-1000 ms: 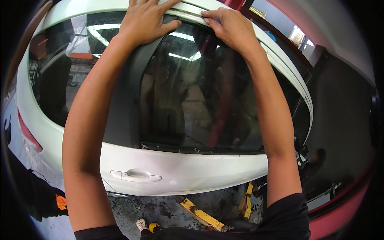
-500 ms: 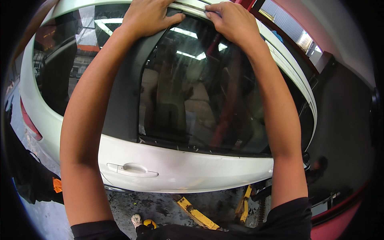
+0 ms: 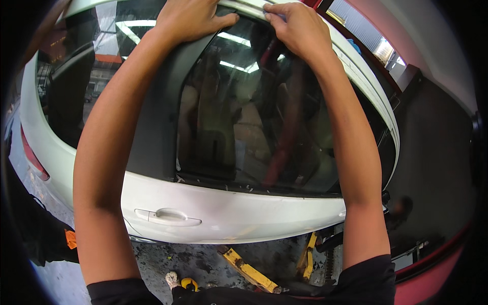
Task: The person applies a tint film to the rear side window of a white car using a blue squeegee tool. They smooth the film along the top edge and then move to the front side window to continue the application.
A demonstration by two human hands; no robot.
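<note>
With arms (image 3: 104,157) outstretched, the left hand (image 3: 190,19) lies unclenched and the right hand (image 3: 304,28) curls, grip unclear, on the white car (image 3: 249,216), lengthwise left-to-right, facing right.

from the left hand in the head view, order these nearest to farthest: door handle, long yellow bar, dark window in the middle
From the left hand:
1. Dark window: just below and to the right.
2. Door handle: farther down, slightly left.
3. Long yellow bar: lowest, toward the right.
</note>
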